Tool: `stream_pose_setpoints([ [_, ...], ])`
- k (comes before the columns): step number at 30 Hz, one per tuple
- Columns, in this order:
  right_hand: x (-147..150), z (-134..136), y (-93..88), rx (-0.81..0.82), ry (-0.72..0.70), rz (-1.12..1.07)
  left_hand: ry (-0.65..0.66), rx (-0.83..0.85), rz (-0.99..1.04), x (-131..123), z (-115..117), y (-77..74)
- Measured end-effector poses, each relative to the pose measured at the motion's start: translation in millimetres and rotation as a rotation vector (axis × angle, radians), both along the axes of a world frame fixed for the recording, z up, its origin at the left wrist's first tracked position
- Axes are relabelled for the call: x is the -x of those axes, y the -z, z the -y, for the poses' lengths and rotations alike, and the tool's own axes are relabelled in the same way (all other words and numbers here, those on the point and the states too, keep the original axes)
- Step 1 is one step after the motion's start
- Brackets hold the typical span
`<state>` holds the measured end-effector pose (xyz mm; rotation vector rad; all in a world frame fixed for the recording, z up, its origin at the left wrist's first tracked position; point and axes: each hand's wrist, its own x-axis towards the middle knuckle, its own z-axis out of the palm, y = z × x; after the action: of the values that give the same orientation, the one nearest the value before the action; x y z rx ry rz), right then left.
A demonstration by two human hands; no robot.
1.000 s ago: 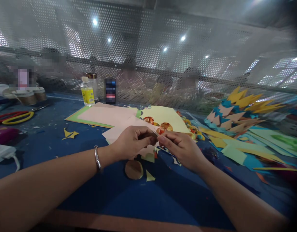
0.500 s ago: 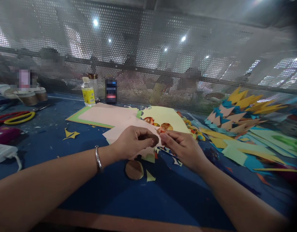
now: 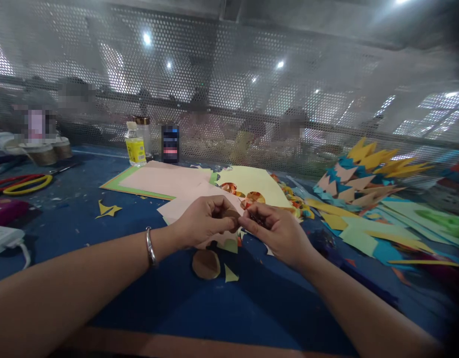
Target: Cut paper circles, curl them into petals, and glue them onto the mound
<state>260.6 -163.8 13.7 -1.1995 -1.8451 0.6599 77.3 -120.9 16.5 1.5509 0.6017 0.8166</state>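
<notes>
My left hand (image 3: 209,221), with a silver bangle on the wrist, pinches a small brownish piece of paper (image 3: 231,214) that its fingers partly cover. The fingertips of my right hand (image 3: 276,231) are closed and meet the left ones at that piece; what they grip is too small and hidden to name. Beneath and behind both hands lie pink paper sheets (image 3: 184,199). Round orange patterned pieces (image 3: 254,198) rest on a pale yellow sheet (image 3: 264,179) just beyond. A brown paper disc (image 3: 206,264) and a pale yellow scrap (image 3: 231,273) are on the table in front of my hands.
To the right stand spiky layered paper shapes (image 3: 358,179), with coloured sheets (image 3: 363,233) before them. A yellow-labelled bottle (image 3: 135,146) and a phone (image 3: 170,143) are at the back. Red and yellow scissors (image 3: 28,184) and a white plug (image 3: 7,238) lie left.
My right fingers have curled in and moved slightly left and down against the left fingertips. The brownish piece has turned a little. The whole view has shifted slightly.
</notes>
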Motion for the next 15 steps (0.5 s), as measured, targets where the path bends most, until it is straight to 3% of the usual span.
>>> stream_pose_setpoints([
  [10, -3.3, -0.2, -1.6, 0.029, -0.004, -0.011, -0.014, 0.084, 0.007, -1.2, -1.3, 0.6],
  [15, -4.8, 2.1, -6.2, 0.031, 0.022, 0.058, -0.055, -0.036, -0.023, -0.4, -3.8, 0.5],
])
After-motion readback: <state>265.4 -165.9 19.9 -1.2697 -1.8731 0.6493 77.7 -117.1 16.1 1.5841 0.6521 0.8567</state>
